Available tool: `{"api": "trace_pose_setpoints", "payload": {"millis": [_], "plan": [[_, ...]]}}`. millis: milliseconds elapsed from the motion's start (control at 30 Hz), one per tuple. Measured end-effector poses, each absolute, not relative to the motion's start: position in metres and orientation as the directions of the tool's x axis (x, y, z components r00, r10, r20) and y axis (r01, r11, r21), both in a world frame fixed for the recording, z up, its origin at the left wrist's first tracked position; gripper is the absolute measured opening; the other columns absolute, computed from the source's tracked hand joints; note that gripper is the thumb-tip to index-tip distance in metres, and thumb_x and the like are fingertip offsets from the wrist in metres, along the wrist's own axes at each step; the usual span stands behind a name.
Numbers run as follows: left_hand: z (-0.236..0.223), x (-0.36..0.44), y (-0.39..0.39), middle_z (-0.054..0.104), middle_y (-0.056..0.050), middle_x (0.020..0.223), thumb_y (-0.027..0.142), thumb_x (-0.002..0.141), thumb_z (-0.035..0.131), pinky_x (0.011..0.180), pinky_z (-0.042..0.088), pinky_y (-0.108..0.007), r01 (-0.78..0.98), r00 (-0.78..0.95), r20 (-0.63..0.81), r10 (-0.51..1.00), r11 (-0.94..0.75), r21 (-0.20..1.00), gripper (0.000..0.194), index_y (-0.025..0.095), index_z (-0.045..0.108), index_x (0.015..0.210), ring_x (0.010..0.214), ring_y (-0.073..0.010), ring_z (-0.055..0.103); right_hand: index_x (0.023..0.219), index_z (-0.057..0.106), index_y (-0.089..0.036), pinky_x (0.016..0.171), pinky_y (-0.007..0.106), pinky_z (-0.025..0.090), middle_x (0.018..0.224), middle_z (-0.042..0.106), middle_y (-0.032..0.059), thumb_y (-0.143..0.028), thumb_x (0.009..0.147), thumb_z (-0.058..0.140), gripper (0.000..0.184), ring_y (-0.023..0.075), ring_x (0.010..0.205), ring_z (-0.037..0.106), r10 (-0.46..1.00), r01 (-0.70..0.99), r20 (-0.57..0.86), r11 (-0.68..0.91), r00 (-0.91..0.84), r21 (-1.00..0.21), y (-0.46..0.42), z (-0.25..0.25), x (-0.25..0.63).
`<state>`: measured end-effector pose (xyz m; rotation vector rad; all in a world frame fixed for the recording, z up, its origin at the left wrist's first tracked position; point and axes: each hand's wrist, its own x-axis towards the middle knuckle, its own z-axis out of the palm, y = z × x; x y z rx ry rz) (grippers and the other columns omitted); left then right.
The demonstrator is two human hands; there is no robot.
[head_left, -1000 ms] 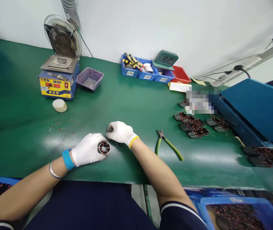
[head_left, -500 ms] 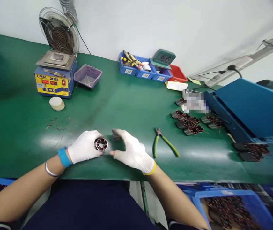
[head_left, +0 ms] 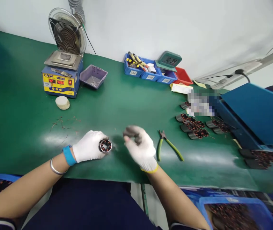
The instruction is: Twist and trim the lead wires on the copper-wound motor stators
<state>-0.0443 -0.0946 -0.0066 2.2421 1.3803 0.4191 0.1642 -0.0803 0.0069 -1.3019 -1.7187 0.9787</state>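
My left hand (head_left: 90,146), in a white glove, is closed around a motor stator (head_left: 106,146), a short ring-shaped core with dark slots and copper windings. The stator's open end faces up towards me, and the fingers hide its left side. To the right of it, apart from the stator, my gloved right hand (head_left: 141,145) hovers over the bench with curled fingers. Its thumb tip comes up against the dark-stained forefinger; anything pinched there is too small or blurred to make out. Green-handled cutting pliers (head_left: 163,135) lie with spread handles just right of that hand.
Several stators (head_left: 194,126) stand at the right by a blue box (head_left: 253,111). A yellow-and-blue solder pot (head_left: 61,81), a purple tray (head_left: 93,76) and wire scraps (head_left: 62,123) are on the left. Blue bins (head_left: 133,71) and a clock (head_left: 170,59) line the back.
My right hand has drawn away from the stator to the right, and its spread thumb and fingers have curled together. My left hand still holds the stator. The whole view has shifted slightly.
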Motion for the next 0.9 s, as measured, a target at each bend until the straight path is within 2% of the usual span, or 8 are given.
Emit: {"api": "trace_pose_setpoints", "payload": {"millis": [100,167,300,467,633,733,833,900], "plan": [[-0.008,-0.043,-0.094,0.07,-0.007,0.086,0.036,0.071,0.062,0.072,0.048,-0.034,0.747,0.443,0.021,0.896,-0.382,0.544,0.026,0.02,0.066,0.092,0.08,-0.0253,0.067,0.102,0.064,-0.023,0.095,0.041,0.047,0.107,0.069,0.0085,-0.031,0.081,0.061,0.023,0.0257,0.107,0.061,0.79,0.545,0.207,0.561,-0.577,-0.624,-0.108,0.007,0.17],[-0.008,-0.043,-0.094,0.07,-0.007,0.087,0.035,0.072,0.061,0.073,0.048,-0.034,0.743,0.443,0.031,0.896,-0.387,0.546,0.027,0.019,0.066,0.093,0.082,-0.025,0.067,0.099,0.066,-0.021,0.093,0.04,0.047,0.107,0.07,0.0096,-0.028,0.084,0.056,0.019,0.0269,0.109,0.06,0.727,0.591,0.127,0.636,-0.675,-0.497,-0.118,0.002,0.167],[-0.009,-0.043,-0.094,0.071,-0.007,0.091,0.036,0.071,0.061,0.076,0.048,-0.035,0.735,0.461,0.031,0.887,-0.402,0.546,0.03,0.019,0.066,0.095,0.085,-0.0254,0.067,0.092,0.067,-0.021,0.073,0.032,0.049,0.096,0.07,0.006,-0.025,0.086,0.053,0.016,0.0223,0.087,0.066,0.776,0.764,-0.142,0.54,-0.614,-0.352,-0.122,-0.002,0.164],[-0.009,-0.043,-0.094,0.071,-0.006,0.089,0.039,0.069,0.064,0.076,0.048,-0.036,0.736,0.46,0.036,0.887,-0.404,0.542,0.033,0.018,0.066,0.095,0.084,-0.0257,0.067,0.123,0.054,-0.025,0.062,0.027,0.044,0.127,0.058,0.0046,-0.035,0.087,0.056,0.038,0.0165,0.082,0.065,0.892,0.882,-0.161,0.364,-0.423,-0.301,-0.116,0.018,0.165],[-0.009,-0.042,-0.095,0.071,-0.006,0.088,0.039,0.068,0.065,0.077,0.048,-0.037,0.743,0.458,0.035,0.888,-0.404,0.534,0.033,0.018,0.066,0.093,0.084,-0.0265,0.067,0.111,0.06,-0.026,0.051,0.027,0.029,0.102,0.065,0.0045,-0.035,0.094,0.041,0.027,0.0194,0.075,0.062,0.84,0.881,-0.275,0.469,-0.468,-0.066,-0.109,0.024,0.155],[-0.01,-0.041,-0.095,0.07,-0.007,0.089,0.038,0.068,0.065,0.077,0.048,-0.038,0.745,0.451,0.037,0.892,-0.399,0.534,0.032,0.018,0.066,0.093,0.085,-0.0265,0.066,0.1,0.063,-0.024,0.053,0.027,0.026,0.096,0.066,0.0045,-0.032,0.093,0.042,0.023,0.019,0.078,0.061,0.826,0.877,-0.295,0.459,-0.481,-0.145,-0.103,0.02,0.152],[-0.009,-0.041,-0.097,0.07,-0.008,0.09,0.038,0.067,0.066,0.08,0.048,-0.04,0.73,0.432,0.021,0.902,-0.364,0.579,0.034,0.017,0.065,0.094,0.086,-0.0275,0.066,0.092,0.065,-0.023,0.056,0.025,0.029,0.094,0.067,0.0021,-0.029,0.089,0.049,0.017,0.0178,0.083,0.06,0.833,0.865,-0.312,0.334,-0.457,-0.375,-0.098,0.017,0.155],[-0.007,-0.041,-0.1,0.069,-0.009,0.094,0.039,0.065,0.07,0.082,0.049,-0.04,0.675,0.399,-0.002,0.917,-0.292,0.677,0.039,0.017,0.064,0.097,0.088,-0.0275,0.065,0.088,0.065,-0.022,0.06,0.024,0.032,0.09,0.067,0.0009,-0.026,0.087,0.051,0.014,0.0161,0.082,0.06,0.848,0.827,-0.3,0.247,-0.436,-0.504,-0.097,0.018,0.158]]}}
